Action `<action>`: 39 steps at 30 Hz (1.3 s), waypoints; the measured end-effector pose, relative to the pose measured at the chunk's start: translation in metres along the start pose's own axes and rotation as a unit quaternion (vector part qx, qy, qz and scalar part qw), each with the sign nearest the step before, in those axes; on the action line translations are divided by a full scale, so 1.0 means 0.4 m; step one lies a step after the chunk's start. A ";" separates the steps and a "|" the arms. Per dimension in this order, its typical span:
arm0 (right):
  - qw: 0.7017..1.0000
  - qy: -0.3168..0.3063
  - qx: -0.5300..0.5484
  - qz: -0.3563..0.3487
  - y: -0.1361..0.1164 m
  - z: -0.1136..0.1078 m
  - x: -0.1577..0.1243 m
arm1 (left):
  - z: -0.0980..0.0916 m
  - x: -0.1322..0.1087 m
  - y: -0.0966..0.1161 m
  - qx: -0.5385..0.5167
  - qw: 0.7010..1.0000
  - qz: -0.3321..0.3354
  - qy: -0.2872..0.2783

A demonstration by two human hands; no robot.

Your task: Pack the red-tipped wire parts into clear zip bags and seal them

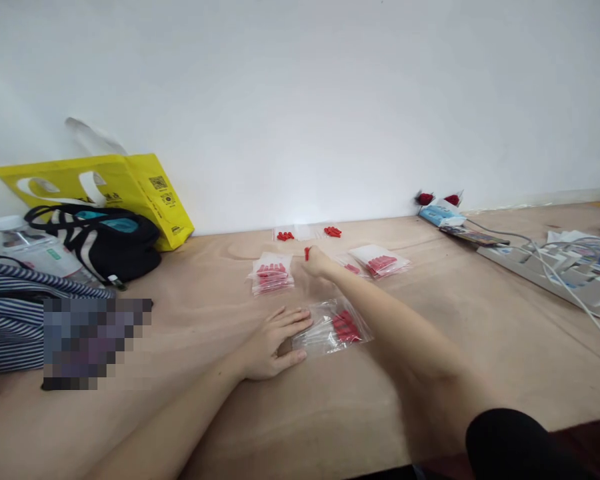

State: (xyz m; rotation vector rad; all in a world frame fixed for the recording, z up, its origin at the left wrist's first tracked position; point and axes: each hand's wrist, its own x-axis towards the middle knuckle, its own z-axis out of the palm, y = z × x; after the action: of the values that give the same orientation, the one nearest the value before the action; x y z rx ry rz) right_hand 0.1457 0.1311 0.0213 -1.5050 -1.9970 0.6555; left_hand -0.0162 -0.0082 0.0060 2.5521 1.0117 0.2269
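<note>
My left hand [273, 343] lies on the table with its fingers spread, the tips touching the left edge of a clear plastic zip bag [316, 333]. Inside that bag, toward its right end, are several small red peg-like pieces [347, 327]. Further out, my right hand [318, 263] is closed around a small red peg-like piece [307, 253], which sticks up from the fingers. To its left is a stack of filled bags [273, 273]; to its right lies another stack of filled bags [380, 261]. Loose red pieces sit by the wall in two groups, left [285, 236] and right [333, 232].
At the left are a yellow bag [165, 200], a black bag [130, 247], a clear plastic bottle [45, 257] and a striped cloth item [10, 320]. A white power strip [530, 270] with cables, a blue packet [440, 215] and dark red flowers [425, 199] are on the right.
</note>
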 end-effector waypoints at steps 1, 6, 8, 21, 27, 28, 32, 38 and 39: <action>1.000 0.012 0.020 0.008 0.020 -0.024 -0.014 | 0.000 0.000 0.000 0.001 1.000 0.000 0.000; 0.947 0.139 0.287 0.029 0.152 -0.129 -0.149 | -0.001 0.003 -0.002 0.013 1.000 0.000 -0.005; 0.918 0.191 0.345 0.040 0.197 -0.142 -0.213 | 0.000 0.005 -0.006 0.014 1.000 0.000 -0.003; 0.857 0.205 0.467 0.074 0.216 -0.067 -0.311 | 0.001 0.005 -0.004 0.010 1.000 -0.003 0.007; 0.854 0.113 0.503 0.073 0.183 -0.054 -0.330 | 0.003 0.003 -0.004 0.005 1.000 -0.004 0.016; 0.865 0.103 0.486 0.068 0.182 -0.054 -0.331 | 0.003 0.003 -0.003 0.008 1.000 -0.007 0.015; 0.900 0.055 0.431 0.037 0.181 -0.061 -0.333 | 0.001 0.004 0.001 0.010 1.000 -0.010 0.011; 0.920 -0.028 0.389 0.021 0.192 -0.060 -0.330 | 0.006 0.003 -0.005 0.009 1.000 0.000 0.013; 0.924 -0.034 0.380 0.021 0.194 -0.056 -0.325 | 0.006 0.004 -0.005 0.008 1.000 0.000 0.015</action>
State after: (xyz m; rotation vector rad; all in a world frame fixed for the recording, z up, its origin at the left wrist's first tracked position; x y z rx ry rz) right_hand 0.2441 0.0264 -0.0320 -1.0463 -1.4699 1.3244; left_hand -0.0156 -0.0066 0.0030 2.5703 1.0282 0.2593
